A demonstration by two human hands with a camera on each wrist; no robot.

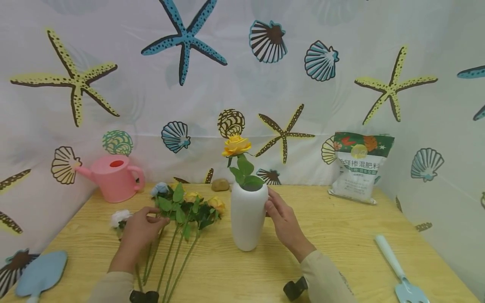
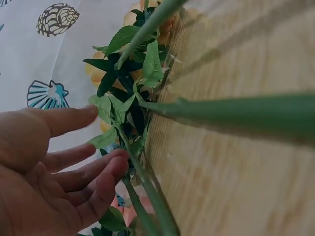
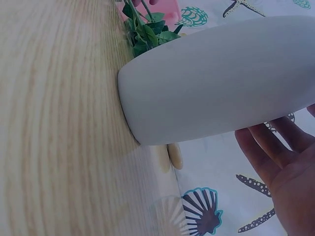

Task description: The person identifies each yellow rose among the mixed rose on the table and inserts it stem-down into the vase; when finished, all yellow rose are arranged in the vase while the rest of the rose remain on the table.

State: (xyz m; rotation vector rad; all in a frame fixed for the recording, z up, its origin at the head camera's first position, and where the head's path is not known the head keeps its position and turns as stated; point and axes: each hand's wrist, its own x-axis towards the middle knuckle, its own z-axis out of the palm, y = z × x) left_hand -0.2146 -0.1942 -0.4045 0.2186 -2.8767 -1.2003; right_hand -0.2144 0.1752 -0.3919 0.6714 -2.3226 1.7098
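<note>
A tall white vase (image 1: 248, 219) stands upright on the table, with a yellow rose (image 1: 236, 145) and its green leaves rising from the mouth. My right hand (image 1: 285, 221) touches the vase's right side; in the right wrist view its fingertips (image 3: 243, 135) rest against the white wall. Left of the vase lie several long-stemmed artificial flowers, among them a yellow rose (image 1: 217, 203), a blue flower (image 1: 161, 188) and a white flower (image 1: 120, 218). Over their leaves (image 1: 178, 210) is my left hand (image 1: 142, 227), fingers loosely bent and, in the left wrist view, nothing between them.
A pink watering can (image 1: 113, 179) stands at the back left, and a stone (image 1: 220, 184) lies behind the flowers. A fertilizer bag (image 1: 360, 172) stands at the back right. A light blue shovel (image 1: 43, 272) lies front left, a pale blue hand tool (image 1: 394, 261) front right.
</note>
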